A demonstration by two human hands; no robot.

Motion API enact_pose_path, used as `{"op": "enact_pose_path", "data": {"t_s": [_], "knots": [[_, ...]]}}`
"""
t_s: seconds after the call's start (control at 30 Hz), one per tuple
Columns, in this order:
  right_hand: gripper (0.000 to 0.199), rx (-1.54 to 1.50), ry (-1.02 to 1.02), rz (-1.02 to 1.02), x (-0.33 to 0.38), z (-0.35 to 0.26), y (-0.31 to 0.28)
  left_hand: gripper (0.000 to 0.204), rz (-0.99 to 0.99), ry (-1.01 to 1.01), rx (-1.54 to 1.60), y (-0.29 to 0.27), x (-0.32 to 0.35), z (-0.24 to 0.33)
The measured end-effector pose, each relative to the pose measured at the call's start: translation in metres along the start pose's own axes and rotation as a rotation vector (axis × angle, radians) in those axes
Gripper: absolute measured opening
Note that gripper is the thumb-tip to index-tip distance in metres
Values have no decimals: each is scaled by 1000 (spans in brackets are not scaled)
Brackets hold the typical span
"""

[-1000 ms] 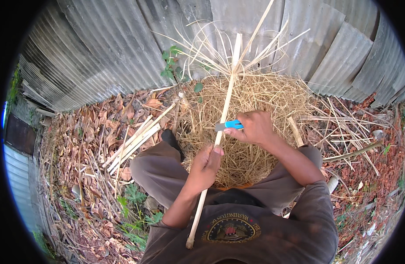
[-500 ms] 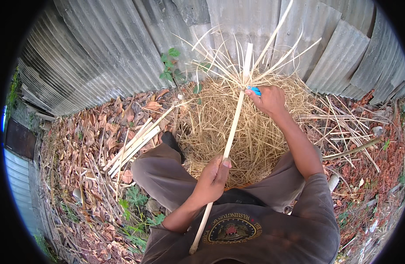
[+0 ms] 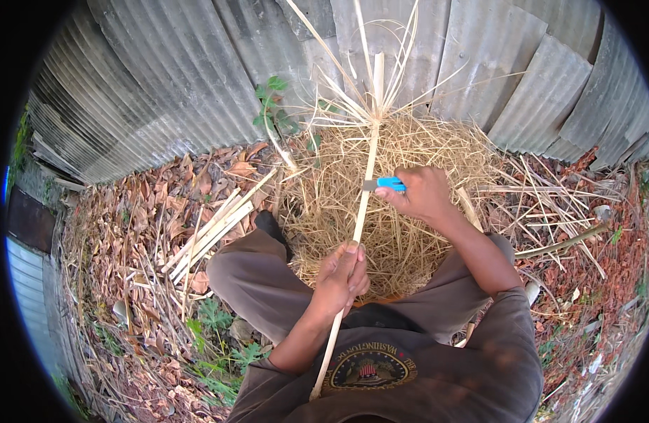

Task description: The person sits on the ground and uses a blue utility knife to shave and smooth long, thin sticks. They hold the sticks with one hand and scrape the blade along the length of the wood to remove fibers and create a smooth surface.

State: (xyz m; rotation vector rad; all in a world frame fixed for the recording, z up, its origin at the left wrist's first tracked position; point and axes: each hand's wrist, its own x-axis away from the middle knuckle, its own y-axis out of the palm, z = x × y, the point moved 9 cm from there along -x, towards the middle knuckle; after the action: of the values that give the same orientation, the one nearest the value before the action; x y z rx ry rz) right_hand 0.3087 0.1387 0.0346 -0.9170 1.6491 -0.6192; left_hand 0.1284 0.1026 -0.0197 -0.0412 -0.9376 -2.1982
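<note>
A long pale stick (image 3: 365,185), which looks like split bamboo or cane, slants from my lap up toward the metal wall. Thin curled shavings (image 3: 367,106) fan out around its far part, still attached. My left hand (image 3: 336,279) is wrapped round the stick near its lower middle, above my lap. In my right hand (image 3: 421,192) is a blue-handled utility knife (image 3: 389,185). Its grey blade lies across the stick, between my left hand and the fan of shavings. The stick's near end rests against my shirt.
A heap of straw-like shavings (image 3: 409,240) lies between my legs. Split pale sticks (image 3: 215,229) rest on dry leaves at the left, and thin strips (image 3: 550,204) lie scattered at the right. Corrugated metal sheets (image 3: 176,84) wall off the far side. Green plants (image 3: 219,317) grow near my left knee.
My right hand has brought the knife down the stick toward me, away from the shavings. The stick's far end has swung slightly left, and the shavings have spread differently.
</note>
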Motion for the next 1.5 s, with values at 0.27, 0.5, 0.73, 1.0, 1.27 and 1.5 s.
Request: {"op": "enact_pose_path", "data": {"t_s": [0.27,0.5,0.73,1.0,1.27,1.5], "knots": [[69,30,67,-3,-12,17,4,23,26,49,-191,0,2,7],[71,-40,21,-7,-11,13,14,24,54,16,-257,-9,7,1],[75,-104,-146,-27,9,-23,14,22,86,31,-273,-6,7,4],[72,164,352,-83,-31,97,15,23,-74,43,-239,4,18,1],[75,-114,400,23,-10,87,-6,25,-22,200,-352,3,16,31],[69,-128,-240,83,6,-32,-7,24,-23,73,-187,0,3,16]]}}
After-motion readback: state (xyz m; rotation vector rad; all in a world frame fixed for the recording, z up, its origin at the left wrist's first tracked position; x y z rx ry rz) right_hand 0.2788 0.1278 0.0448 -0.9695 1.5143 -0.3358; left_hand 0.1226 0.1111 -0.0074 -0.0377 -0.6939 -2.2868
